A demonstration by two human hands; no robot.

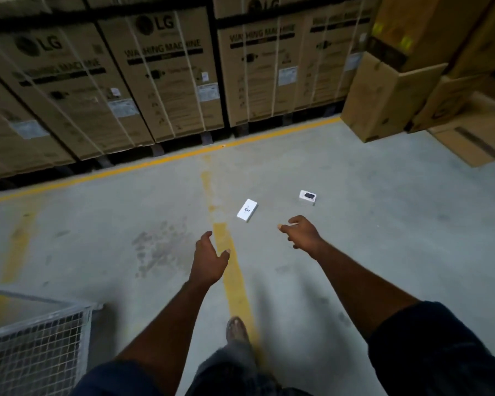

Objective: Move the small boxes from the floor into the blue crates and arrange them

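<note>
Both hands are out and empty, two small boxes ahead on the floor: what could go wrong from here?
1. The left hand and right hand are open; the long white box lies flat and may slide when pinched.
2. The smaller box lies farther off, so a stretch could unbalance the person.
3. No blue crate is in view.

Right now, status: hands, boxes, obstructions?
Left hand and right hand open, empty. Two small white boxes on the floor ahead. Path unobstructed; no blue crates in view.
</note>
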